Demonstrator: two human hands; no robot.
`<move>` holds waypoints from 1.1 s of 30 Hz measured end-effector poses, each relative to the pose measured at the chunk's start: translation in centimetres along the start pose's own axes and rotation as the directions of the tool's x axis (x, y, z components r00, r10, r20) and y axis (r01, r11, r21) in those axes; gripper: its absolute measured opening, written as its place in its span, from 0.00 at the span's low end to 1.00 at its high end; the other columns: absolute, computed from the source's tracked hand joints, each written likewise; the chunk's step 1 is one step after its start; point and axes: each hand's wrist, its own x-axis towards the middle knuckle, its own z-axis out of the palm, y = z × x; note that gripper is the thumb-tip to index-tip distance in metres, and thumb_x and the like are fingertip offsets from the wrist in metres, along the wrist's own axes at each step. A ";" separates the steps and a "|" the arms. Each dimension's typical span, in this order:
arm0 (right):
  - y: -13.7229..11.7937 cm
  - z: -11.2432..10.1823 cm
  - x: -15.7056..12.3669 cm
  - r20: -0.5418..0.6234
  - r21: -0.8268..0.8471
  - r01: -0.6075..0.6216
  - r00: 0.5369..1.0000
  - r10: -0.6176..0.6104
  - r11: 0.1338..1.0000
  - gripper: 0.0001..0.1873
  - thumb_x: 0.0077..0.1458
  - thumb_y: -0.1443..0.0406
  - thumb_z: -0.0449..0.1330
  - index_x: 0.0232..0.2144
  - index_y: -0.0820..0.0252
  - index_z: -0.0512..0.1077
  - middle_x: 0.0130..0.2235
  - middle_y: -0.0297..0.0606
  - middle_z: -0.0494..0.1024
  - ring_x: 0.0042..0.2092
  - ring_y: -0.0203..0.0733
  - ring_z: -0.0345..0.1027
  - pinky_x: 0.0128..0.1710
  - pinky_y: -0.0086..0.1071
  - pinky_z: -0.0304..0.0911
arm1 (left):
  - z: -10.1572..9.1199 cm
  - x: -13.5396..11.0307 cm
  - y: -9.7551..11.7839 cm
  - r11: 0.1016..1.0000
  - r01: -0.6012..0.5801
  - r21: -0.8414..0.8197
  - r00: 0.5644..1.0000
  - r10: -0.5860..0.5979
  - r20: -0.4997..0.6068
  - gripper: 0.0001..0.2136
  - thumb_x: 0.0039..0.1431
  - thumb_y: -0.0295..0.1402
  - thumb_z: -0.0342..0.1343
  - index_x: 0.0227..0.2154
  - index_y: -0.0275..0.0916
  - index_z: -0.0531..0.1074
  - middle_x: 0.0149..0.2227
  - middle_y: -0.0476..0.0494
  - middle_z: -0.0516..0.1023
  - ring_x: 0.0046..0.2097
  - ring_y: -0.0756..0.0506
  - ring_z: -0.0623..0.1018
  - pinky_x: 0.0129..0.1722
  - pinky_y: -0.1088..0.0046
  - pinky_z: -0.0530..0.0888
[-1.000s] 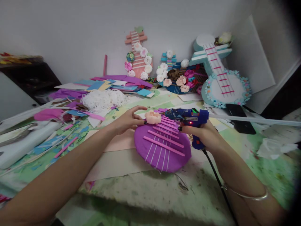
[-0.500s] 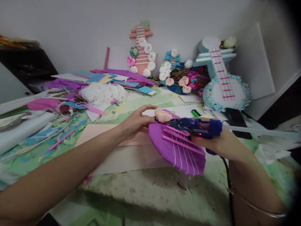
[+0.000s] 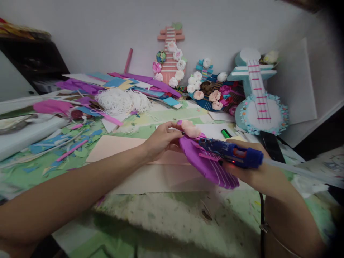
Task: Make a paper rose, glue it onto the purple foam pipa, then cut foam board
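Note:
My left hand (image 3: 163, 140) grips the far edge of a purple paper-covered craft instrument (image 3: 197, 163), thumb and fingers closed on it. White strings and pink strips run across its face. Beside my left fingertips, a pale peach paper flower (image 3: 191, 129) lies at its upper end. My right hand (image 3: 248, 172) is wrapped round a blue hot glue gun (image 3: 233, 152) with a small red light lit. The gun's nozzle points left over the purple piece, just below the flower; I cannot tell whether it touches. A clear glue stick (image 3: 298, 169) sticks out behind.
White string (image 3: 122, 102) lies heaped at the left near coloured foam sheets (image 3: 145, 86) and paper scraps. Decorated craft instruments, one pink (image 3: 172, 66) and one light blue (image 3: 259, 96), lean at the back. Peach paper (image 3: 115, 147) lies beneath my hands; a green marker (image 3: 225, 133) sits beyond.
The purple instrument has tilted, its face now seen at a sharper angle. The glue gun's nozzle has drawn slightly down and away from the flower. The whole view has shifted a little.

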 end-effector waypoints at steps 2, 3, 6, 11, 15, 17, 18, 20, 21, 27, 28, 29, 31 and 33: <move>0.2 -0.1 -0.2 -0.026 0.015 0.000 1.000 0.000 1.000 0.05 0.43 0.62 0.62 0.24 0.57 0.70 0.26 0.34 0.72 0.27 0.39 0.61 0.27 0.31 0.57 | 0.0 0.0 -0.1 0.999 -0.038 -0.030 0.999 0.037 -0.032 0.12 0.51 0.23 0.57 0.38 0.36 0.63 0.25 0.52 0.73 0.25 0.50 0.75 0.30 0.65 0.78; 0.2 -0.1 -0.2 -0.039 0.017 0.000 0.999 0.000 1.000 0.05 0.44 0.62 0.62 0.24 0.57 0.69 0.25 0.33 0.71 0.26 0.38 0.61 0.26 0.31 0.57 | 0.1 0.0 -0.2 0.998 -0.051 -0.047 0.998 0.049 -0.041 0.13 0.51 0.23 0.57 0.38 0.37 0.61 0.25 0.53 0.72 0.26 0.50 0.76 0.32 0.63 0.79; 0.3 0.2 -0.1 -0.084 0.039 -0.003 0.996 0.006 0.999 0.06 0.47 0.61 0.61 0.24 0.56 0.68 0.25 0.33 0.70 0.25 0.37 0.59 0.25 0.31 0.57 | 0.2 0.1 -0.7 0.994 -0.064 -0.093 0.997 0.060 -0.039 0.18 0.51 0.24 0.60 0.40 0.39 0.58 0.25 0.56 0.71 0.27 0.51 0.76 0.34 0.60 0.79; -0.2 1.0 0.4 -0.047 -0.135 0.087 0.994 -0.094 0.987 0.05 0.46 0.64 0.59 0.23 0.57 0.65 0.22 0.30 0.68 0.24 0.35 0.57 0.25 0.30 0.53 | 0.6 0.0 -1.7 0.983 -0.107 -0.146 0.994 0.110 0.010 0.23 0.49 0.28 0.65 0.41 0.41 0.55 0.26 0.59 0.69 0.27 0.51 0.77 0.35 0.59 0.79; -0.7 1.2 0.3 -0.044 -0.281 0.169 0.981 -0.189 0.945 0.06 0.46 0.65 0.58 0.22 0.58 0.63 0.21 0.30 0.65 0.23 0.34 0.55 0.24 0.30 0.50 | 1.0 -0.3 -2.0 0.974 -0.133 -0.182 0.987 0.147 0.064 0.25 0.46 0.29 0.67 0.41 0.41 0.55 0.27 0.57 0.71 0.28 0.50 0.77 0.34 0.60 0.80; -0.8 1.3 0.1 -0.039 -0.304 0.186 0.978 -0.207 0.934 0.06 0.47 0.65 0.57 0.23 0.57 0.62 0.22 0.30 0.65 0.23 0.34 0.55 0.25 0.30 0.50 | 1.2 -0.5 -2.0 0.972 -0.148 -0.183 0.984 0.163 0.075 0.26 0.46 0.30 0.67 0.42 0.42 0.55 0.27 0.57 0.72 0.28 0.50 0.77 0.35 0.59 0.80; -0.8 1.3 0.0 -0.036 -0.306 0.194 0.976 -0.215 0.932 0.06 0.47 0.65 0.57 0.24 0.57 0.62 0.22 0.31 0.65 0.24 0.35 0.56 0.25 0.30 0.51 | 1.2 -0.5 -2.0 0.971 -0.153 -0.183 0.982 0.170 0.079 0.27 0.46 0.30 0.67 0.43 0.42 0.55 0.26 0.57 0.72 0.29 0.50 0.77 0.35 0.59 0.80; -0.9 1.2 -0.1 -0.035 -0.311 0.208 0.972 -0.230 0.927 0.05 0.47 0.65 0.57 0.25 0.57 0.62 0.23 0.31 0.65 0.24 0.35 0.56 0.25 0.30 0.51 | 1.3 -0.6 -2.0 0.973 -0.153 -0.175 0.980 0.171 0.097 0.29 0.47 0.30 0.67 0.47 0.44 0.54 0.26 0.58 0.71 0.29 0.49 0.78 0.36 0.59 0.80; -0.9 1.2 -0.1 -0.039 -0.316 0.217 0.970 -0.241 0.924 0.05 0.47 0.66 0.57 0.25 0.57 0.62 0.23 0.31 0.65 0.25 0.35 0.56 0.25 0.29 0.51 | 1.3 -0.6 -2.0 0.974 -0.149 -0.170 0.979 0.169 0.113 0.31 0.47 0.30 0.67 0.49 0.45 0.53 0.25 0.59 0.71 0.28 0.49 0.78 0.35 0.59 0.80; -0.7 1.0 -0.2 -0.052 -0.371 0.237 0.960 -0.274 0.898 0.05 0.47 0.67 0.57 0.25 0.58 0.62 0.22 0.29 0.64 0.23 0.33 0.56 0.25 0.28 0.51 | 0.9 -0.3 -2.1 0.982 -0.125 -0.144 0.962 0.156 0.224 0.40 0.47 0.29 0.66 0.59 0.49 0.48 0.26 0.56 0.72 0.29 0.47 0.80 0.37 0.60 0.80; -0.6 1.0 -0.2 -0.049 -0.379 0.235 0.961 -0.273 0.895 0.05 0.46 0.67 0.57 0.25 0.58 0.62 0.22 0.29 0.63 0.23 0.33 0.56 0.24 0.28 0.51 | 0.8 -0.2 -2.1 0.983 -0.123 -0.133 0.959 0.152 0.240 0.41 0.47 0.28 0.66 0.60 0.49 0.48 0.26 0.56 0.72 0.29 0.46 0.80 0.37 0.60 0.80; -0.5 1.0 -0.2 -0.048 -0.384 0.233 0.961 -0.271 0.894 0.05 0.46 0.67 0.57 0.25 0.58 0.62 0.22 0.29 0.63 0.23 0.33 0.55 0.24 0.28 0.50 | 0.7 -0.1 -2.2 0.985 -0.124 -0.119 0.954 0.151 0.258 0.42 0.48 0.28 0.65 0.61 0.50 0.47 0.26 0.56 0.72 0.29 0.46 0.81 0.36 0.61 0.81; -0.3 1.1 -0.1 -0.044 -0.386 0.228 0.963 -0.264 0.894 0.05 0.47 0.67 0.57 0.25 0.58 0.62 0.23 0.30 0.64 0.23 0.34 0.56 0.24 0.29 0.50 | 0.4 0.2 -2.5 0.986 -0.140 -0.085 0.941 0.159 0.297 0.42 0.48 0.26 0.64 0.62 0.51 0.47 0.26 0.56 0.73 0.29 0.46 0.81 0.34 0.63 0.81; 0.0 1.2 -0.1 -0.020 -0.381 0.230 0.966 -0.256 0.895 0.05 0.47 0.66 0.56 0.25 0.58 0.61 0.24 0.32 0.66 0.24 0.34 0.56 0.25 0.29 0.50 | 0.2 0.5 -2.8 0.984 -0.166 -0.056 0.927 0.175 0.332 0.42 0.48 0.24 0.63 0.62 0.51 0.48 0.25 0.56 0.74 0.29 0.46 0.81 0.32 0.66 0.81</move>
